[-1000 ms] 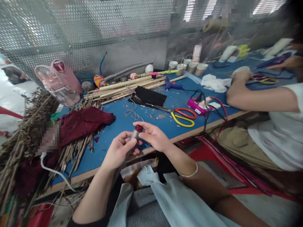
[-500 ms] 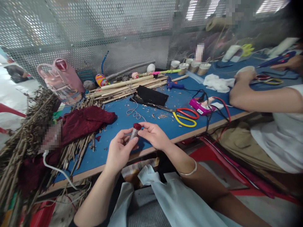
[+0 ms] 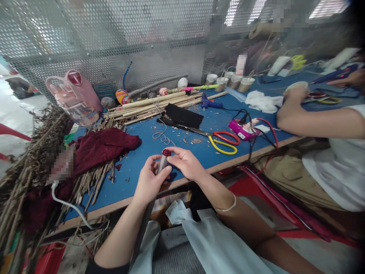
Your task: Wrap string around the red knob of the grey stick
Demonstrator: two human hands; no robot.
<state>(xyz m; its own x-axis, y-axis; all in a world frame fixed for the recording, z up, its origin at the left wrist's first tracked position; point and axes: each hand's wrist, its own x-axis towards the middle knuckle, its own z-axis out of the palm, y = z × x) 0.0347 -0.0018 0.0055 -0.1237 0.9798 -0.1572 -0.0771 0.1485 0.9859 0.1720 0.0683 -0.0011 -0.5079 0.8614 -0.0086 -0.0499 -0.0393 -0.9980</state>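
A long stick wrapped in grey yarn point(image 3: 162, 163) slants up from my lap, its tip capped with dark red cloth point(image 3: 166, 152). My left hand point(image 3: 154, 177) is closed around the stick just below the cap. Against the cap, my right hand point(image 3: 182, 161) pinches with thumb and forefinger; a thin grey yarn point(image 3: 163, 137) runs from there across the table. What exactly the right fingertips grip is partly hidden. Left of my hands lies a dark red cloth point(image 3: 105, 148) on thin dry sticks. Scissors with red and yellow handles point(image 3: 225, 142) lie open to the right.
Behind are pale wooden sticks point(image 3: 142, 108), black fabric point(image 3: 184, 115) and a blue glue gun point(image 3: 211, 102). A magenta power strip point(image 3: 242, 129) with cables sits at the right. A co-worker's arm point(image 3: 319, 120) rests beyond it. A pink bottle point(image 3: 82, 91) stands at left beside dried stalks point(image 3: 51, 129).
Both hands and the stick have shifted slightly to the right. The red cap is turned so its side shows more, and more of the stick's lower length is visible.
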